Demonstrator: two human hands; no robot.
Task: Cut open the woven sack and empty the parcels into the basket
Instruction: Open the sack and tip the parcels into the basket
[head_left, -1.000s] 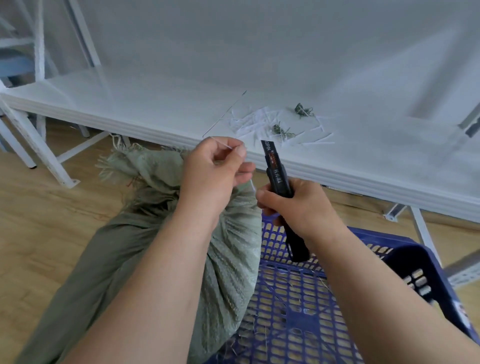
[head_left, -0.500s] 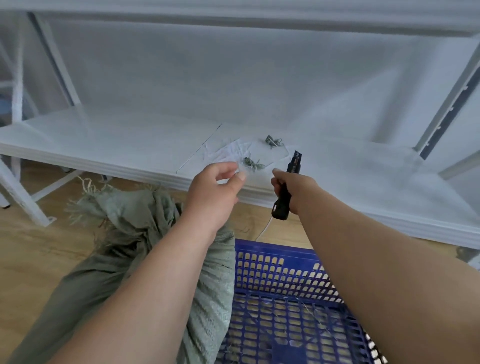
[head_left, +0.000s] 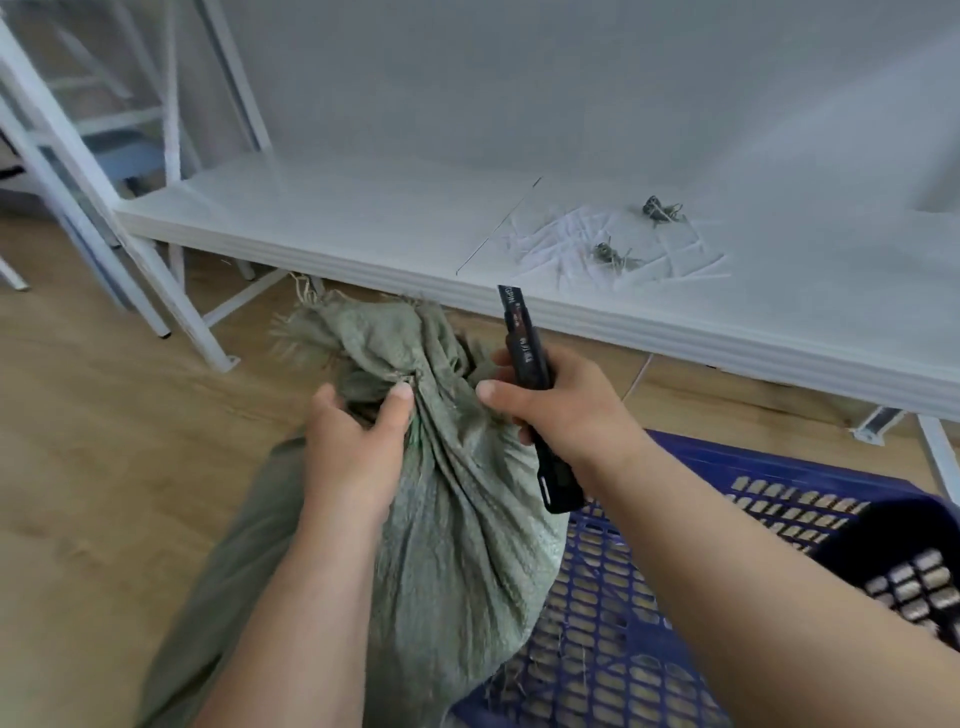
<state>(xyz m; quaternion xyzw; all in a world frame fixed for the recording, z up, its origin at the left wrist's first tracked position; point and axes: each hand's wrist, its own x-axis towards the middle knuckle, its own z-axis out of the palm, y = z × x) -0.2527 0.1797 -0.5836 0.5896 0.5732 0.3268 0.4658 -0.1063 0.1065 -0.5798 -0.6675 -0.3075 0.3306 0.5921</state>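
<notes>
Both hands back down from shelf (head_left: 363, 218) | left hand (head_left: 353, 441) grips sack (head_left: 457, 519) neck | right hand (head_left: 561, 410) grips knife (head_left: 524, 343) | sack leans against basket (head_left: 675, 452).

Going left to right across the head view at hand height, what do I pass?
Wooden floor → left hand gripping the gathered neck of the green woven sack → right hand holding the black utility knife → blue basket.
</notes>
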